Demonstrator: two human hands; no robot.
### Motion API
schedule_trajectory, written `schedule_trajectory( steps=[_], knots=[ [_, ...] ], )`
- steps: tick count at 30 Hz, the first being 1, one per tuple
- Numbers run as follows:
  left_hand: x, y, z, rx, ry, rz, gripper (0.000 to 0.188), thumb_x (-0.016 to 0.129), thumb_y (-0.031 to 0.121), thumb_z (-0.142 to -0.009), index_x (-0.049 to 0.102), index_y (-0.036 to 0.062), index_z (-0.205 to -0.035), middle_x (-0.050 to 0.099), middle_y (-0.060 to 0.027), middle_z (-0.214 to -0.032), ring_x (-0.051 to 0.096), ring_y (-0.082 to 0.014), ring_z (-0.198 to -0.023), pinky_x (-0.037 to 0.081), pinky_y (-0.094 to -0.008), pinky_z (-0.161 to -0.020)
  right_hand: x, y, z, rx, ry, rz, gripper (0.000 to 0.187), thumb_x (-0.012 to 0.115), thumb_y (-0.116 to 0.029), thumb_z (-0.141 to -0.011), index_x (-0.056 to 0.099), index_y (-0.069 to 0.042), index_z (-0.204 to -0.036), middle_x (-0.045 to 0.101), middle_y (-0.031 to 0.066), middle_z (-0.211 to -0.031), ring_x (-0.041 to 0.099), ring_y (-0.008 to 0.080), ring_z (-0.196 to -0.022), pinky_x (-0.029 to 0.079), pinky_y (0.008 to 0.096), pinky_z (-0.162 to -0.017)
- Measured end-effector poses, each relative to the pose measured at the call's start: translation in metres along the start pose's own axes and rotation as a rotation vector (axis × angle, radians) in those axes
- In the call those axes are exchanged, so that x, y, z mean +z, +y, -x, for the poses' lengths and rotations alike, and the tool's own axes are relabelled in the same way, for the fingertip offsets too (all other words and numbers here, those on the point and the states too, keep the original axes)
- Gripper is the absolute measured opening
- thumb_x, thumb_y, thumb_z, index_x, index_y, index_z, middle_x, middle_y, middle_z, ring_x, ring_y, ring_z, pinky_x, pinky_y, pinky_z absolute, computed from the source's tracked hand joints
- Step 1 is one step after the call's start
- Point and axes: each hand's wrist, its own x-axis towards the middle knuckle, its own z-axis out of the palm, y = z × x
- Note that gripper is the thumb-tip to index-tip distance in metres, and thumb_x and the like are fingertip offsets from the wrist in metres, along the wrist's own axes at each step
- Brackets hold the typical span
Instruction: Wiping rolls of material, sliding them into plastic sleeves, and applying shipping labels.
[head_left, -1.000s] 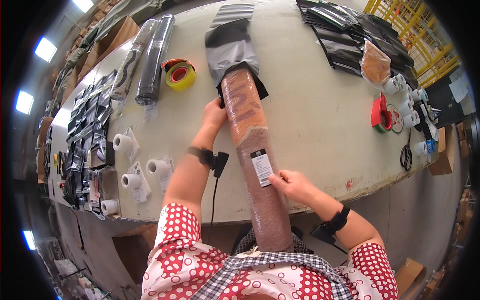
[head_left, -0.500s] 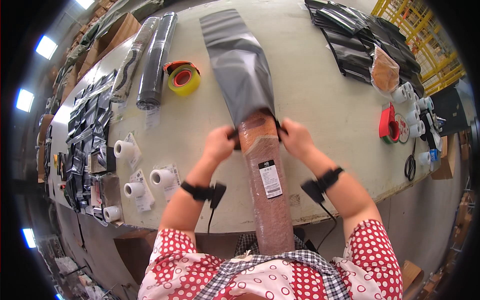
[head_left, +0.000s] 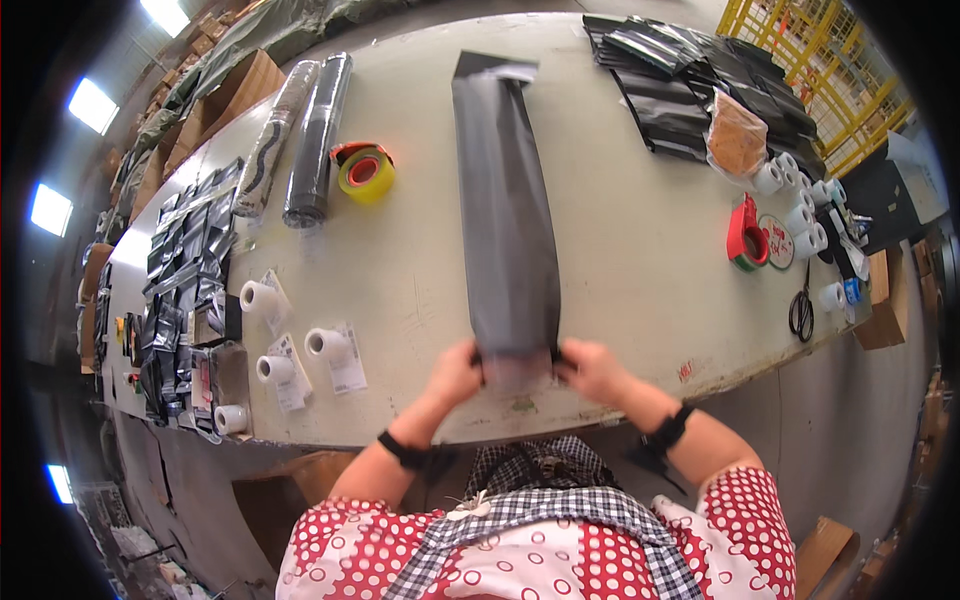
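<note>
A single head-worn fisheye view looks steeply down from above the person's chest onto the pale table [head_left: 640, 230], facing forward across it. The near table edge curves just above the lower middle of the frame, close to the camera, while the far edge bends along the top. The long dark sleeve [head_left: 505, 210] runs straight away from the lens at centre. Beyond the table's left end the floor and ceiling lights curl into the rim.

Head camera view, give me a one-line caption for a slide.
Both hands, left hand and right hand, grip the near end of a long grey plastic bag lying on a cluttered packing table.
</note>
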Motion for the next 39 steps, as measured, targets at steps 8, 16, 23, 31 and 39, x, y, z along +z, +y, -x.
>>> schedule_trajectory(
  steps=[8,16,23,31,39],
  knots=[
    [0.014,-0.002,0.044,-0.154,-0.057,0.277,0.023,0.064,0.007,-0.082,0.048,0.0007,-0.068,0.049,0.0006,-0.062,0.053,-0.0072,-0.056,0.045,-0.0264,-0.046,-0.033,0.0,0.037,0.428,-0.141,-0.135,0.017,0.064,-0.012,-0.082,0.053,0.001,-0.08,0.06,0.0146,-0.069,0.061,0.0258,-0.061,0.048,0.0373,-0.061],
    [0.039,0.0,0.112,-0.37,-0.014,0.574,0.01,0.07,0.008,-0.08,0.063,0.0015,-0.082,0.061,-0.0006,-0.074,0.056,-0.0074,-0.066,0.049,-0.0212,-0.061,0.006,-0.049,0.082,-0.271,0.118,0.082,0.02,0.071,-0.01,-0.073,0.061,-0.006,-0.09,0.059,0.0084,-0.087,0.057,0.0268,-0.085,0.049,0.0367,-0.074],
    [0.046,-0.003,0.12,-0.075,0.072,0.221,0.012,0.067,-0.001,-0.077,0.068,0.0016,-0.089,0.064,0.0014,-0.077,0.053,-0.0028,-0.068,0.043,-0.0198,-0.06,0.072,-0.064,0.048,-0.244,0.117,-0.009,0.019,0.069,-0.01,-0.074,0.064,-0.007,-0.092,0.061,0.0068,-0.088,0.061,0.0275,-0.076,0.051,0.0357,-0.067],
    [0.04,-0.013,0.118,-0.111,-0.011,0.312,0.022,0.063,-0.003,-0.076,0.067,0.0027,-0.097,0.064,0.0006,-0.074,0.056,-0.0063,-0.068,0.046,-0.0222,-0.064,0.01,-0.028,0.115,-0.303,-0.232,-0.189,0.014,0.069,-0.004,-0.07,0.058,-0.008,-0.078,0.06,0.006,-0.081,0.058,0.0261,-0.081,0.048,0.0349,-0.073],
    [0.002,0.005,0.099,0.616,0.441,-0.637,0.046,0.068,0.002,-0.072,0.058,0.0159,-0.115,0.047,-0.0108,-0.127,0.048,-0.0305,-0.114,0.042,-0.0387,-0.094,-0.087,0.023,0.203,0.398,-0.095,0.364,0.041,0.075,-0.005,-0.064,0.056,-0.009,-0.101,0.058,0.0088,-0.106,0.054,0.0278,-0.102,0.046,0.0372,-0.087]
  ],
)
